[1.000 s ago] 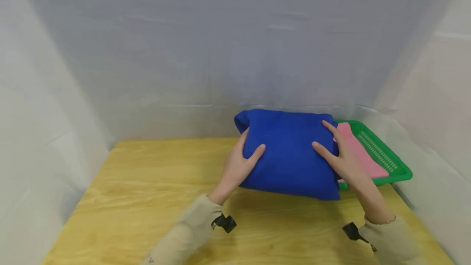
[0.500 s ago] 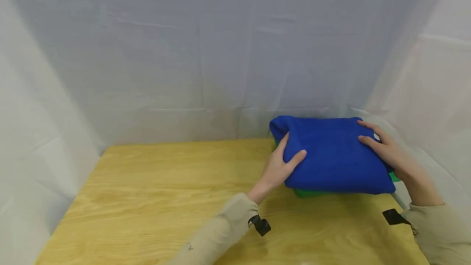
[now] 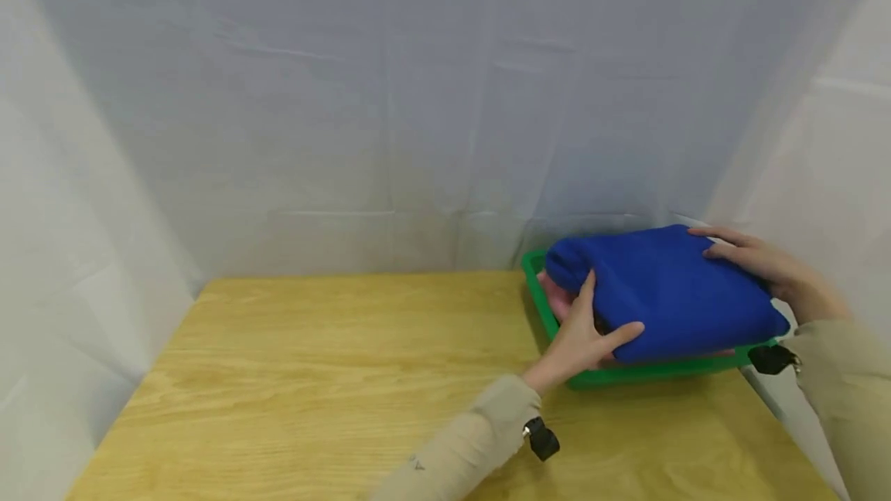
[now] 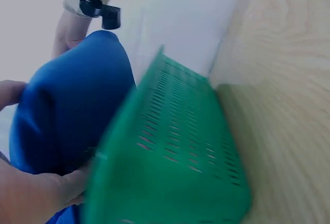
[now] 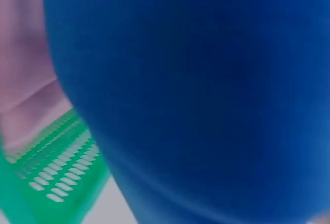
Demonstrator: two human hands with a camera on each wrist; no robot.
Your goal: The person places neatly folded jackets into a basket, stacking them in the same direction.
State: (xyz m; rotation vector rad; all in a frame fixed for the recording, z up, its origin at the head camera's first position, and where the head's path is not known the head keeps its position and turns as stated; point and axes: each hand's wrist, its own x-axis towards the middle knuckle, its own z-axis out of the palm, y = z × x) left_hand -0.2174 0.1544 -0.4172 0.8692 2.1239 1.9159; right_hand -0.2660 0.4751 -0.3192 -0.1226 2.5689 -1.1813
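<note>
A folded blue cloth [image 3: 675, 292] lies slantwise over the green plastic basket [image 3: 661, 369], its right end reaching the basket's right side. My left hand [image 3: 581, 335] grips the cloth's left end, thumb on top and the other fingers at its edge. At the far right end my right hand [image 3: 762, 261] holds the cloth, with fingers over its upper corner. Under the blue cloth, a pink cloth [image 3: 557, 296] shows inside the basket. In the left wrist view the blue cloth [image 4: 77, 100] bulges above the slotted basket wall [image 4: 180, 141]. The right wrist view is mostly filled by blue cloth [image 5: 196, 90].
The basket stands at the back right of a wooden table [image 3: 348, 362], near the table's right edge. White sheeting [image 3: 431, 99] hangs behind and along both sides. Small black cameras [image 3: 543, 439] are strapped to the wrists.
Both hands have carried the blue cloth to the right, from beside the basket to over it. The cloth now tilts, and the basket's left rim and front show again.
</note>
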